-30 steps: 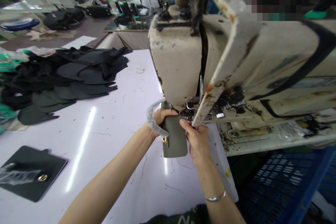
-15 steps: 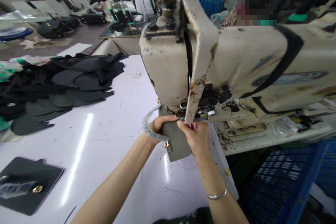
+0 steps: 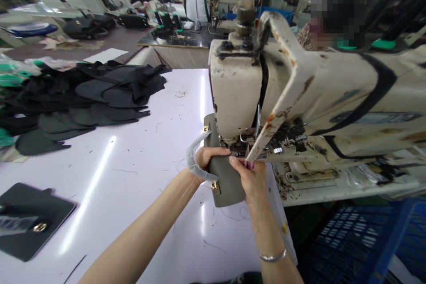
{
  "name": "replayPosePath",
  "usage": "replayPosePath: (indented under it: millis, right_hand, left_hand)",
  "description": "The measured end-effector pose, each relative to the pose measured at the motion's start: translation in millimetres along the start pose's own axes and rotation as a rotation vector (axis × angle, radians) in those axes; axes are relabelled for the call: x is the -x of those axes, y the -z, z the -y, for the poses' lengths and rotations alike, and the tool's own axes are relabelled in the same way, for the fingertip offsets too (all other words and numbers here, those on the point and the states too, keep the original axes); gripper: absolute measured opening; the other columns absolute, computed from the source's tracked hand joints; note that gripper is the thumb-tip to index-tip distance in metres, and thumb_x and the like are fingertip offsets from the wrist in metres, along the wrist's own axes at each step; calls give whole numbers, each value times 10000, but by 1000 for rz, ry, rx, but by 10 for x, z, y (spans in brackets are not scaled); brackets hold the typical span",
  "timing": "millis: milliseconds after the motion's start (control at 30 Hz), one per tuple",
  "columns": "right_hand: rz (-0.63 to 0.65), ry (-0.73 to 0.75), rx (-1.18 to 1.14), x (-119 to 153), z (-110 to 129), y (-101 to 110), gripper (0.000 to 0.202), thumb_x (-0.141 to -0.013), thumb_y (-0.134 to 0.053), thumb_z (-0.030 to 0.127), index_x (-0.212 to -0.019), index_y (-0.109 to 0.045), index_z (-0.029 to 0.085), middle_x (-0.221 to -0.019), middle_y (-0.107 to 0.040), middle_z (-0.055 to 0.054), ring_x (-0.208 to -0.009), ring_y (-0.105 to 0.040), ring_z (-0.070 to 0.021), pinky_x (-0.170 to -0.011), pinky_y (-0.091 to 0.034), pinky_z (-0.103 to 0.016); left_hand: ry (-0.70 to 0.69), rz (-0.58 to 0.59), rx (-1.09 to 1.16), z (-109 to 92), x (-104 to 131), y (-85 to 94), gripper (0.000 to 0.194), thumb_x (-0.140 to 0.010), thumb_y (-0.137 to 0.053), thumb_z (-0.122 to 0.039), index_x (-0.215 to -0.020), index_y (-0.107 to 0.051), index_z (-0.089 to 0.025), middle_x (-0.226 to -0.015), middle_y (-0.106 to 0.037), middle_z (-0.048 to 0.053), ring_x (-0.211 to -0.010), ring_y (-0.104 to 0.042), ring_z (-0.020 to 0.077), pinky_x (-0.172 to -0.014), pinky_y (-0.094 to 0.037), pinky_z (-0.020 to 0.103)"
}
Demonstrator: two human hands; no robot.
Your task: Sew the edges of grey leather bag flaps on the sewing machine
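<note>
A grey-green bag panel (image 3: 228, 182) lies under the head of the sewing machine (image 3: 238, 93). Its curved handle (image 3: 193, 159) is wrapped in clear plastic and joined by gold-coloured fittings. My left hand (image 3: 208, 157) reaches through the handle and grips the panel near the needle area, forefinger stretched along it. On the panel's right edge my right hand (image 3: 251, 177) is closed, thumb on top. Something pink shows at its fingers, too small to name. The machine's front bar hides part of the needle area.
A dark panel with a plastic-wrapped handle (image 3: 40, 213) lies on the white table (image 3: 133, 195) at left. Behind it is a heap of black cut pieces (image 3: 83, 97). A blue plastic crate (image 3: 359, 235) stands at lower right. Another person sits beyond the machine.
The view has shifted, so the machine sits further right and lower. More of the panel's far end now shows left of the machine head. Both hands keep their hold.
</note>
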State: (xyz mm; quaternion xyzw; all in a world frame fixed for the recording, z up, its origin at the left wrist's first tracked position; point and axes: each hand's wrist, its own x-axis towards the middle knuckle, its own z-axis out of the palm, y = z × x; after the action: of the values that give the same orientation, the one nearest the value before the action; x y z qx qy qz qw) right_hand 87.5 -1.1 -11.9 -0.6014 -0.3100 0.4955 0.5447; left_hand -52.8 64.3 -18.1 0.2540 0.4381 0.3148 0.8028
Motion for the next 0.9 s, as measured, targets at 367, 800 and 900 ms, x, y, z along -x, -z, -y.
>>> replayPosePath:
  millis: [367,800,900]
  right_hand:
    - [-32,-35,-17,1,-17,-23,319,-690,-808,422,-783,-775,119,-684,-715,-39,-643,-645,-196,-614,-492,-280]
    - [-81,-48,-43,-5,63,-58,306,-643,-832,400,-764,-775,125,-767,-741,-55,-768,-674,-224,-718,-523,-311]
    - [-85,-52,-48,-9,73,-64,321,-641,-830,400,-779,-779,115,-800,-751,-67,-781,-681,-232,-718,-528,-316]
  left_hand:
    - [-27,33,36,-6,7,-13,295,-684,-828,-253,-952,-767,-146,-908,-789,115,-746,-739,283,-711,-618,366]
    - [-27,58,53,-28,-6,-29,290,-688,-807,-235,-959,-768,-137,-885,-790,115,-763,-747,298,-721,-628,384]
    - [-45,37,31,-27,-27,-9,268,-678,-815,-238,-916,-769,-123,-879,-789,121,-748,-743,284,-695,-626,355]
